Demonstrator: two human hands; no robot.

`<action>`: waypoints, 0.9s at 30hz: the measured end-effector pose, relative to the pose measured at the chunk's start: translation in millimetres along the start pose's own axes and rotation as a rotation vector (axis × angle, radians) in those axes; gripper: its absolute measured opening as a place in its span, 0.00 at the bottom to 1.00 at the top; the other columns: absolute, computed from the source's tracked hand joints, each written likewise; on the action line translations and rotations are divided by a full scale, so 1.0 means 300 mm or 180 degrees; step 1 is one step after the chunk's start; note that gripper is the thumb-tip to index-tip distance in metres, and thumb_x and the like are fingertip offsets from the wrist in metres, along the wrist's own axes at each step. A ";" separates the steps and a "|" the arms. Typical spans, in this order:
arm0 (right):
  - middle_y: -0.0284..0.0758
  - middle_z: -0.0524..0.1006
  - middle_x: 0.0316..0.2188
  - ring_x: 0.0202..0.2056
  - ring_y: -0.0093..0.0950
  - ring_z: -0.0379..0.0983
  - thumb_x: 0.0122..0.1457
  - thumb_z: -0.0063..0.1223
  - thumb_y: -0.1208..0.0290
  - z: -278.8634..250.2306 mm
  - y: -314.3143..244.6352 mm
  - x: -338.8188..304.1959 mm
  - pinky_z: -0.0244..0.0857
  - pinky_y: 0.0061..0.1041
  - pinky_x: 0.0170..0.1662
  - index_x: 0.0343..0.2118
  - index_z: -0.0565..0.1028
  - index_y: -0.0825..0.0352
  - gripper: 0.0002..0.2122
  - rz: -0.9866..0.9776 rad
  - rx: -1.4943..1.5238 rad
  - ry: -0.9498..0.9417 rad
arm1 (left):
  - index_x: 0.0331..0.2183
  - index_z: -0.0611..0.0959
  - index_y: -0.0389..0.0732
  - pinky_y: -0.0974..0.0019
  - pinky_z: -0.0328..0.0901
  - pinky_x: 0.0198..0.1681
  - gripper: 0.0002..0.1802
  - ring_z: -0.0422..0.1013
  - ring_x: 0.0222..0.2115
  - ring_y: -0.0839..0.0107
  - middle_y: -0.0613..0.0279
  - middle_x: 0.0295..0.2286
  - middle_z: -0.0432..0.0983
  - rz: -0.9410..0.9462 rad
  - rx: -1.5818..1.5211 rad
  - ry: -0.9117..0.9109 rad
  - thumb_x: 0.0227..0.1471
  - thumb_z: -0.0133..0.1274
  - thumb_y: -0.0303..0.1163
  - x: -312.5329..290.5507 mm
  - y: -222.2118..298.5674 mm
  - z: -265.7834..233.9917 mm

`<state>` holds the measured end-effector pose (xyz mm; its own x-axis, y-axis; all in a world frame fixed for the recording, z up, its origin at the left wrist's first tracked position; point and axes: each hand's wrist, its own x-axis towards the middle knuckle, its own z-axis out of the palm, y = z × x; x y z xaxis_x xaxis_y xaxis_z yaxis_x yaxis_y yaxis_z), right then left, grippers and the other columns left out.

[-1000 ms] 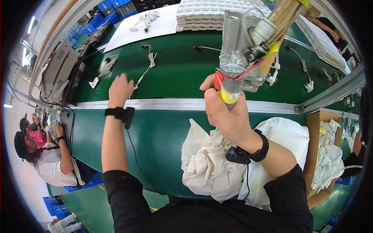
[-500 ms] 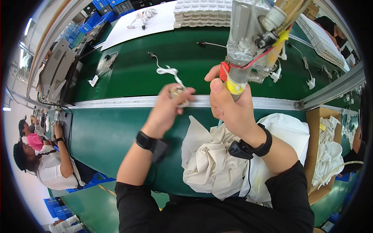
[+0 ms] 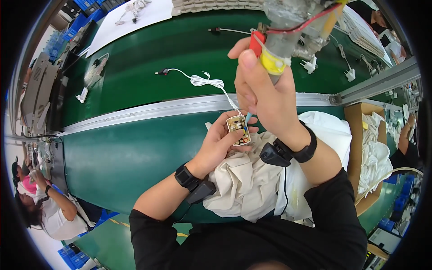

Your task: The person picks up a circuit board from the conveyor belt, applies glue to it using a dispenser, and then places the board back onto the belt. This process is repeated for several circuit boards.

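Note:
My left hand (image 3: pixel 213 145) grips a small open adapter casing with its circuit board (image 3: pixel 237 127) facing up, thumb on the components. From its top edge a white cable (image 3: pixel 207 82) runs up and left in a tied coil, ending in a dark connector (image 3: pixel 161 71). My right hand (image 3: pixel 272 101) is wrapped round an upright, tape-covered hand tool (image 3: pixel 275 60) with a yellow band and a red switch-like part; its exact kind I cannot tell. Its light blue tip (image 3: pixel 248 118) is beside the board's upper right; whether they touch I cannot tell.
Beneath my hands lies crumpled beige cloth (image 3: pixel 243 184) beside a white bag (image 3: pixel 326 135). A carton (image 3: pixel 355 155) of white material stands right. Behind a metal rail (image 3: pixel 148 110), the green belt (image 3: pixel 135 83) carries plugs with cables. Stacked trays (image 3: pixel 216 5) stand beyond. Another person sits left.
My left hand has moved right and down, bringing the board under the tool's tip, and its cable trails behind. My right hand still grips the tool. The whole view has shifted somewhat.

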<state>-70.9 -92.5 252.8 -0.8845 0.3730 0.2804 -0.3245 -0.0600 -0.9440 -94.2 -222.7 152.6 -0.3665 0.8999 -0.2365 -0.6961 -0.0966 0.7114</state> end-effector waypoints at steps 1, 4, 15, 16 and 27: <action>0.23 0.58 0.10 0.11 0.11 0.50 0.61 0.41 0.58 0.003 0.000 0.002 0.44 0.13 0.14 0.37 0.66 0.68 0.15 0.0020 0.0030 0.0051 | 0.50 0.61 0.41 0.68 0.72 0.38 0.21 0.66 0.47 0.68 0.56 0.47 0.65 0.0012 0.0120 -0.0025 0.54 0.42 0.23 -0.002 -0.001 0.003; 0.23 0.58 0.10 0.10 0.11 0.50 0.61 0.41 0.58 0.005 -0.004 0.007 0.44 0.13 0.13 0.37 0.66 0.68 0.15 0.0080 0.0075 0.0156 | 0.50 0.61 0.41 0.68 0.72 0.38 0.21 0.66 0.47 0.68 0.55 0.48 0.64 0.0055 0.0261 -0.0190 0.54 0.42 0.22 -0.003 -0.007 0.000; 0.23 0.58 0.09 0.10 0.11 0.49 0.61 0.41 0.58 -0.004 0.027 -0.004 0.42 0.13 0.13 0.33 0.65 0.67 0.14 -0.0013 -0.0062 0.0140 | 0.49 0.62 0.42 0.69 0.71 0.38 0.20 0.66 0.47 0.69 0.55 0.48 0.65 0.0142 0.0278 -0.0321 0.53 0.43 0.21 -0.001 -0.026 -0.007; 0.23 0.58 0.09 0.10 0.11 0.49 0.61 0.41 0.58 -0.005 0.026 -0.003 0.42 0.13 0.13 0.33 0.65 0.67 0.14 -0.0015 -0.0062 0.0143 | 0.49 0.62 0.42 0.69 0.71 0.38 0.20 0.66 0.47 0.69 0.55 0.48 0.65 0.0143 0.0275 -0.0317 0.53 0.43 0.21 -0.003 -0.023 -0.006; 0.23 0.58 0.09 0.10 0.11 0.49 0.61 0.41 0.58 0.022 0.002 -0.005 0.43 0.14 0.13 0.35 0.66 0.68 0.15 0.0046 0.0076 0.0135 | 0.50 0.62 0.40 0.68 0.72 0.38 0.20 0.66 0.46 0.69 0.56 0.47 0.65 0.0062 0.0012 -0.0159 0.54 0.41 0.21 -0.002 -0.006 -0.016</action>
<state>-72.0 -99.2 252.8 -0.8743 0.4108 0.2585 -0.3201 -0.0876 -0.9433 -95.7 -224.9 148.3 -0.3487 0.9180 -0.1891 -0.6866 -0.1128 0.7182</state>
